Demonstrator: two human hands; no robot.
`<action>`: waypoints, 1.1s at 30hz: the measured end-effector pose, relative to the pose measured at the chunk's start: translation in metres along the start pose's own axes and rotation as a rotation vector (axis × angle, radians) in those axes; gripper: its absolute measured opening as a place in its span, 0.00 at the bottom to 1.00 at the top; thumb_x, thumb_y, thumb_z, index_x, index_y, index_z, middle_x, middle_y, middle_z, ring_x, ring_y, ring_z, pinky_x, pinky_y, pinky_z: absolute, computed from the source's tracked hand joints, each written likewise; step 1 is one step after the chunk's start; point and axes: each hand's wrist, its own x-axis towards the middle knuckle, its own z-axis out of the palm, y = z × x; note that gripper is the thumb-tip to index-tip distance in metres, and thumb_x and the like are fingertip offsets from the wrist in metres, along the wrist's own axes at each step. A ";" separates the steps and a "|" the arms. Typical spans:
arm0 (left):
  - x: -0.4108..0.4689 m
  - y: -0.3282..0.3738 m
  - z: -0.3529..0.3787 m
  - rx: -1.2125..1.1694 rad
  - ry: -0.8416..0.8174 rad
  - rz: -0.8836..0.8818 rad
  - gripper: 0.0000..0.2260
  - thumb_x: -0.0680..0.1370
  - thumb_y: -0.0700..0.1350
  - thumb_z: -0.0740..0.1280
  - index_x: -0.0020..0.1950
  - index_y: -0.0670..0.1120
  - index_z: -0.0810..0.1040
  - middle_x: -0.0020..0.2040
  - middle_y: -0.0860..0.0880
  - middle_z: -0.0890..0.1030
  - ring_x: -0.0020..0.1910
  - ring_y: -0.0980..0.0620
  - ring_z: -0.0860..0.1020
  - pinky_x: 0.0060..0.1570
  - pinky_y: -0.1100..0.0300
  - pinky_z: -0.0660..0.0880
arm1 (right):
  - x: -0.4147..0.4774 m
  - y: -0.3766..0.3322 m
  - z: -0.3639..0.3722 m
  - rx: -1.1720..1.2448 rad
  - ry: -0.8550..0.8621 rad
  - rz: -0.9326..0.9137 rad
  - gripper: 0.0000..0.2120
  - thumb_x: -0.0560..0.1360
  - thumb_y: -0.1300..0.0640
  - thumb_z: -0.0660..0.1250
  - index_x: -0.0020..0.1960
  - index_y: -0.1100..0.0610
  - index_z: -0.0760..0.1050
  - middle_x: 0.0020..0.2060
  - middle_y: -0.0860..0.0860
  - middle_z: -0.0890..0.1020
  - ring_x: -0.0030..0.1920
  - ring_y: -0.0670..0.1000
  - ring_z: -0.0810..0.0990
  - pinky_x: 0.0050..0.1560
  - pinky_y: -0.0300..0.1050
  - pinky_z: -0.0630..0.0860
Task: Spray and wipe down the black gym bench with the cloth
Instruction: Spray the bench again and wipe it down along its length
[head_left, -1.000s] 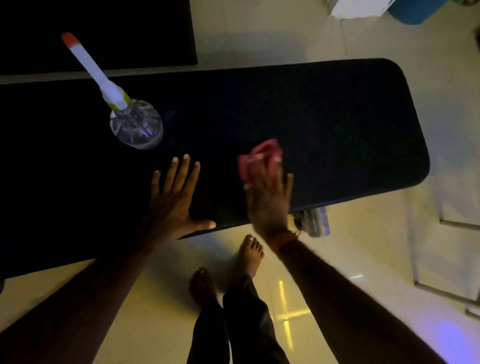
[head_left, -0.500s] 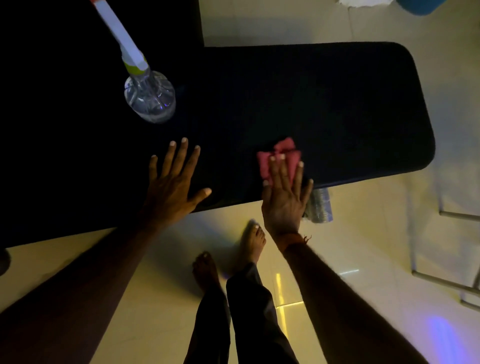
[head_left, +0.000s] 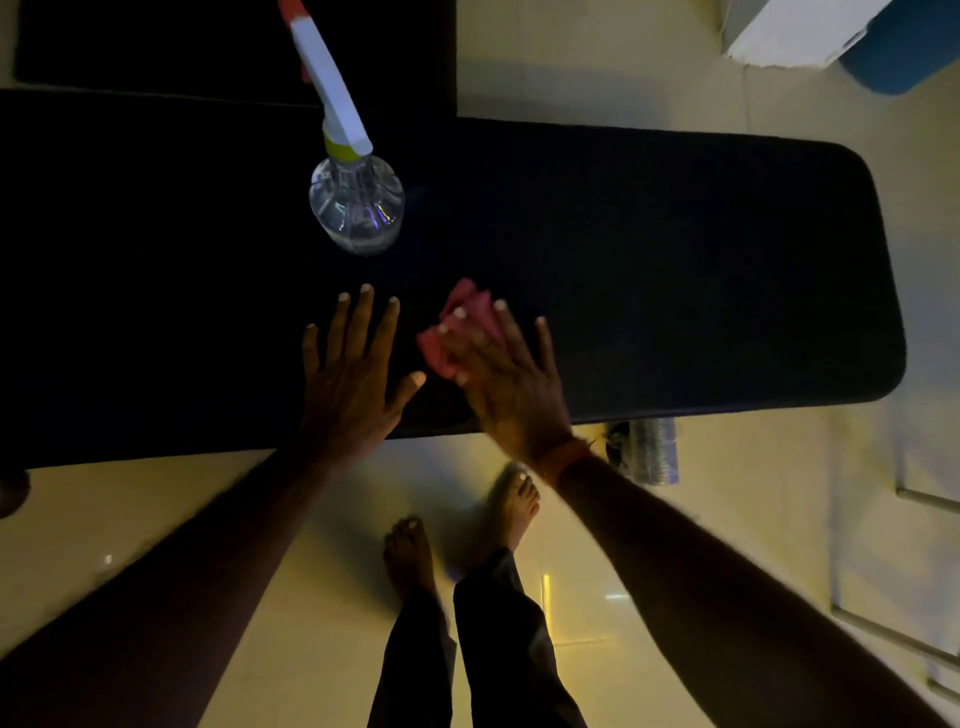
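We observe the black gym bench, serving as the table, running from 9 to 3 o'clock across the view. Our left hand lies flat on its near edge, fingers spread apart, holding nothing. Our right hand, just beside it at 3 o'clock, presses flat on the pink cloth, which rests on the padding near the front edge. A clear spray bottle stands upright on the table at 12 o'clock from the hands, well apart from both.
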 end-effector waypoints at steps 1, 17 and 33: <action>0.001 0.000 0.001 0.013 0.001 -0.009 0.36 0.80 0.66 0.52 0.83 0.47 0.56 0.83 0.42 0.53 0.82 0.40 0.52 0.75 0.35 0.52 | 0.017 0.014 -0.002 0.016 0.029 0.103 0.25 0.87 0.46 0.51 0.83 0.44 0.53 0.84 0.45 0.52 0.84 0.57 0.44 0.79 0.71 0.47; 0.027 0.026 -0.005 0.031 -0.044 -0.168 0.36 0.80 0.66 0.56 0.83 0.50 0.55 0.83 0.42 0.53 0.81 0.39 0.52 0.73 0.31 0.53 | 0.131 0.042 -0.022 0.030 -0.074 -0.021 0.27 0.86 0.46 0.50 0.84 0.43 0.50 0.84 0.44 0.51 0.84 0.55 0.44 0.79 0.72 0.47; 0.042 0.041 -0.005 0.084 -0.021 -0.278 0.36 0.79 0.67 0.53 0.82 0.48 0.58 0.81 0.42 0.58 0.80 0.38 0.56 0.72 0.31 0.58 | 0.215 0.055 -0.029 0.047 -0.107 -0.087 0.27 0.86 0.47 0.50 0.84 0.45 0.50 0.84 0.46 0.51 0.84 0.58 0.43 0.78 0.75 0.45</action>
